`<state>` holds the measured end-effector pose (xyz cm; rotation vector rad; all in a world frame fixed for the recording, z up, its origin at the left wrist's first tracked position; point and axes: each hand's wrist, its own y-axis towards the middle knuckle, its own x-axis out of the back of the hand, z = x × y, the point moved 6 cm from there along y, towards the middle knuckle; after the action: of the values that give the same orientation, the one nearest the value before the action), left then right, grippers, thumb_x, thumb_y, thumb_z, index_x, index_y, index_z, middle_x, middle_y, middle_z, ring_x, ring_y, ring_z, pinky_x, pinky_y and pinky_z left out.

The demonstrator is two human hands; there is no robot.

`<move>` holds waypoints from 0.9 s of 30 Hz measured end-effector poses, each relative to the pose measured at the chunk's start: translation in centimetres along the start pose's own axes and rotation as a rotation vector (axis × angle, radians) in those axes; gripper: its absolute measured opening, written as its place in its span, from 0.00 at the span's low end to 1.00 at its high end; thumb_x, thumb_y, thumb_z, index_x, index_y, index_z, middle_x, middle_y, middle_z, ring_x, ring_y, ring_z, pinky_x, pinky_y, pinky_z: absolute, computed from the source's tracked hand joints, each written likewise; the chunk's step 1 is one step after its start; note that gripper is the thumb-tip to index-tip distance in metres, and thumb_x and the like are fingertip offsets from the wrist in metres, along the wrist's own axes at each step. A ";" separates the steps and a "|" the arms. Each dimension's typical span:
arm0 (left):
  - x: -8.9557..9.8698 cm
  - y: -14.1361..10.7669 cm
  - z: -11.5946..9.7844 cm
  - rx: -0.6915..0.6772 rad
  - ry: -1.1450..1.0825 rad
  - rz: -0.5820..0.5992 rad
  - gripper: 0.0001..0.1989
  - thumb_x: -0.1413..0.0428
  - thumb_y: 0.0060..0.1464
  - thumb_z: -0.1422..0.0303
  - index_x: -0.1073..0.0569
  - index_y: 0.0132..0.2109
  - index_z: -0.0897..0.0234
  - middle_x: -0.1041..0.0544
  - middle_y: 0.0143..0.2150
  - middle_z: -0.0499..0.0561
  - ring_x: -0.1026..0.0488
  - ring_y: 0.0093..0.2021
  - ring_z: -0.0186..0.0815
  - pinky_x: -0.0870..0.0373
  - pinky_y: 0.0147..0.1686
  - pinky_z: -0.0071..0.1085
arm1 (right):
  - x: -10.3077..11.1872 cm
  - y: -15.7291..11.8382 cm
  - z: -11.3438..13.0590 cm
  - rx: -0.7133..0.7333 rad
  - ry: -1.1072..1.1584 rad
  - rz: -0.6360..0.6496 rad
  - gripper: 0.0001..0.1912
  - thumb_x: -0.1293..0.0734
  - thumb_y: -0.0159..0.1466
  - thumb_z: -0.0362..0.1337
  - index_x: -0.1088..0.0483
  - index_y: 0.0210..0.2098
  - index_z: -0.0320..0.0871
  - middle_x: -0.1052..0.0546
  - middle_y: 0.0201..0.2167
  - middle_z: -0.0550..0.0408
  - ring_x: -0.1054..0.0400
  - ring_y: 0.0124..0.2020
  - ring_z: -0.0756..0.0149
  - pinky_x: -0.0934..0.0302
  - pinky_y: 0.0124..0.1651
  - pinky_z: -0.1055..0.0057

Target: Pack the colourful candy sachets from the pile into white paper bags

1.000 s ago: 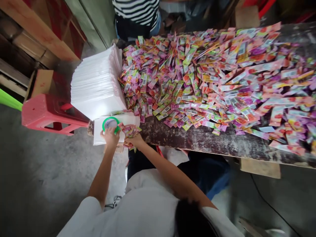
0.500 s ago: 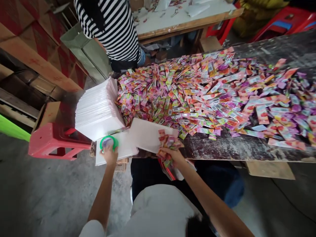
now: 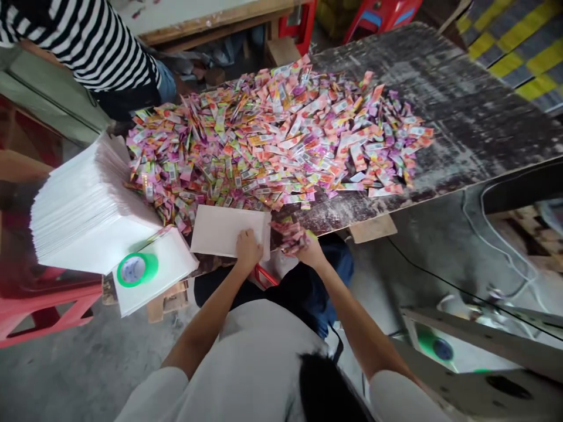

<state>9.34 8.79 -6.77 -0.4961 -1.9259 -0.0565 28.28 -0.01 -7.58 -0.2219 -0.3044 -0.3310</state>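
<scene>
My left hand [image 3: 249, 248] grips a flat white envelope [image 3: 215, 228] near its right end, fingers lying over the top. The envelope is at the table's front edge. My right hand [image 3: 312, 252], just to the right of it, is closed around a bunch of small colourful sachets [image 3: 290, 235]. These are apart from the envelope's end by a small gap. A big heap of similar sachets [image 3: 264, 138] spreads behind both hands. To the left, a green tape roll [image 3: 137, 269] rests on white envelopes [image 3: 171, 252], beside a tall stack of white envelopes [image 3: 88, 205].
The dark worn table [image 3: 466, 117] extends to the right. A person in a striped top [image 3: 109, 53] stands across it at the left. A red stool [image 3: 53, 305] is under the stack's left side. Another table [image 3: 197, 17] and red stool [image 3: 382, 20] are behind.
My left hand has left the tape roll and moved right onto the envelope. My right hand still holds sachets, now right of the envelope's end. The view has turned right.
</scene>
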 end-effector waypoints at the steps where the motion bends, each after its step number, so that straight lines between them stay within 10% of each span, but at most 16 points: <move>1: -0.9 0.4 -0.4 0.043 0.053 0.019 0.19 0.45 0.52 0.71 0.34 0.51 0.68 0.30 0.51 0.65 0.32 0.52 0.48 0.36 0.51 0.43 | 0.2 0.2 0.2 0.044 -0.111 0.004 0.25 0.30 0.49 0.40 0.30 0.47 0.40 0.23 0.44 0.45 0.29 0.45 0.53 0.38 0.50 0.59; 7: -0.4 1.4 0.4 0.124 0.163 0.048 0.11 0.53 0.60 0.71 0.32 0.48 0.66 0.27 0.47 0.62 0.27 0.47 0.46 0.34 0.44 0.38 | -2.0 2.1 3.5 0.330 -0.852 0.135 0.30 0.35 0.60 0.39 0.39 0.60 0.37 0.26 0.47 0.39 0.35 0.48 0.49 0.48 0.52 0.57; 18: 2.6 2.9 2.9 0.224 0.000 -0.059 0.08 0.55 0.61 0.68 0.31 0.38 0.58 0.22 0.41 0.54 0.25 0.44 0.39 0.33 0.44 0.34 | -6.1 3.6 5.1 0.885 -1.057 0.303 0.18 0.41 0.66 0.32 0.34 0.55 0.45 0.27 0.40 0.47 0.34 0.41 0.56 0.45 0.49 0.58; 22: 2.9 2.4 2.8 0.138 -0.054 -0.085 0.09 0.54 0.58 0.72 0.30 0.41 0.59 0.23 0.42 0.54 0.26 0.44 0.39 0.33 0.46 0.35 | -6.1 4.8 5.1 0.789 -1.023 0.380 0.24 0.35 0.60 0.33 0.35 0.56 0.44 0.26 0.43 0.45 0.31 0.44 0.54 0.43 0.49 0.59; 27: 1.6 1.3 2.3 -0.016 -0.103 -0.140 0.09 0.51 0.53 0.74 0.29 0.40 0.62 0.24 0.41 0.54 0.27 0.43 0.38 0.34 0.45 0.34 | -6.3 8.8 4.7 0.317 -0.945 0.474 0.31 0.28 0.49 0.35 0.34 0.53 0.44 0.22 0.39 0.48 0.27 0.42 0.53 0.39 0.40 0.67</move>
<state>7.29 11.10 -6.54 -0.3809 -2.0610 -0.1390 24.51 11.08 -6.69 -0.1170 -1.2028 0.3213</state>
